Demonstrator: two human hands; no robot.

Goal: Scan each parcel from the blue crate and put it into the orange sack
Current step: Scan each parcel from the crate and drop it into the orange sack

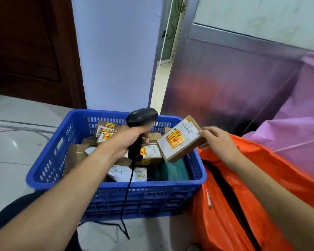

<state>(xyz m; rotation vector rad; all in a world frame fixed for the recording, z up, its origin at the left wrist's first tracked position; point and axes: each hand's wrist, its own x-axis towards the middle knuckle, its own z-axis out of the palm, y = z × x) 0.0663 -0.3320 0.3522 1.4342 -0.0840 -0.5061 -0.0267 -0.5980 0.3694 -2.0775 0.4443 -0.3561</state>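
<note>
Left grip point(132, 137): fingers curled tight round the handle of the black scanner point(141, 115), whose head points toward the parcel point(180, 139). Right grip point(216, 140): pinches the parcel's right end. The parcel is tilted, label side to the camera, and held above the right rim of the blue crate point(116, 185), just beside the orange sack point(261, 178). Other parcels point(105, 133) lie in the crate. The cable point(127, 196) hangs over its near wall.
</note>
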